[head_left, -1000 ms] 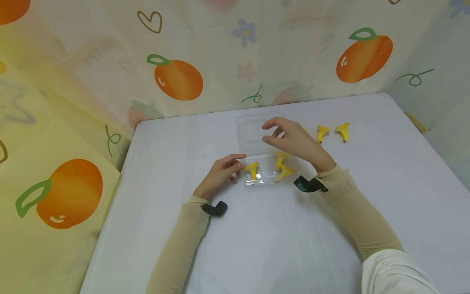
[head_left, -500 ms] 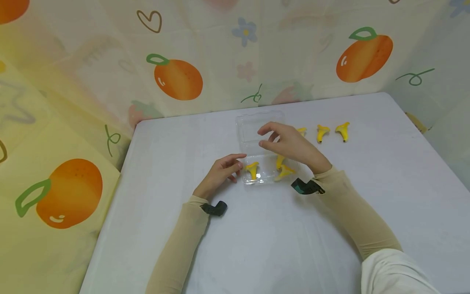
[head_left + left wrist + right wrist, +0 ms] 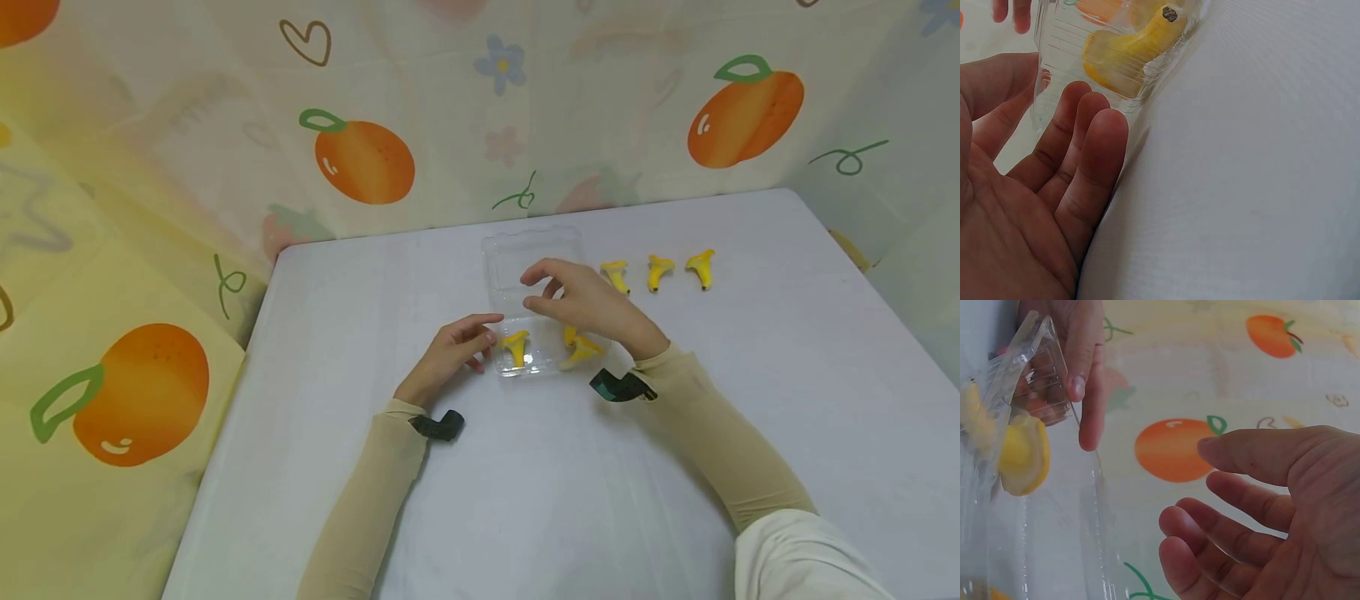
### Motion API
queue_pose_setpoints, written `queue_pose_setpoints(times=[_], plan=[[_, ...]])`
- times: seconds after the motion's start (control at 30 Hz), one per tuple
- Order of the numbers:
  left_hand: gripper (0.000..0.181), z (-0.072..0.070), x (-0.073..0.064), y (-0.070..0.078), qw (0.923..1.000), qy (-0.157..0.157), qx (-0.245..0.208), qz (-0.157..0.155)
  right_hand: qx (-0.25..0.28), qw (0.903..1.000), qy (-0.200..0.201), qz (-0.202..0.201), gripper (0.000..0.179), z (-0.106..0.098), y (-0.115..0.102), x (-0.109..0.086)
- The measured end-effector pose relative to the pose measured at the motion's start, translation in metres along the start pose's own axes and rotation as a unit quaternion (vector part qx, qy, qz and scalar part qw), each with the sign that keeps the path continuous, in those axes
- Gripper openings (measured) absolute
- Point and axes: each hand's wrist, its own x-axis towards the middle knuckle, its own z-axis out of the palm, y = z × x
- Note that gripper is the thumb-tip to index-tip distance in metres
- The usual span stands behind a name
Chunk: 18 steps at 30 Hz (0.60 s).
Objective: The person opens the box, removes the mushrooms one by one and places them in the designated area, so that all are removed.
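A clear plastic clamshell box point(image 3: 542, 371) lies with its lid point(image 3: 504, 262) folded back. Inside are a yellow chanterelle mushroom point(image 3: 516, 347) at the left and two more at the right, one a chanterelle point(image 3: 583, 352) and the other partly hidden by my right hand. My left hand point(image 3: 448, 354) stays at the box's left end, its relaxed fingers against the clear wall point(image 3: 1063, 44). Over the hinge side hovers my right hand point(image 3: 588, 307), with thumb and fingers apart; the right wrist view shows nothing between them.
Right of the lid, three more chanterelles stand in a row: a near one point(image 3: 616, 275), a middle one point(image 3: 659, 272) and a far one point(image 3: 701, 268). A white cloth covers the table point(image 3: 525, 492). A fruit-print curtain point(image 3: 450, 100) hangs behind it.
My right hand has drifted slightly left and toward me, lower over the box, which uncovers the nearest chanterelle of the row. My left hand and the box have kept their place.
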Motion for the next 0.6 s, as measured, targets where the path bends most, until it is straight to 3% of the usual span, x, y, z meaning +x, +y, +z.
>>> queue_pose_setpoints(times=[0.6], plan=[[0.04,0.001,0.0,0.0,1.0,0.003,0.002,-0.004,0.001,0.9998,-0.02,0.003,0.035,0.013,0.007,0.003]])
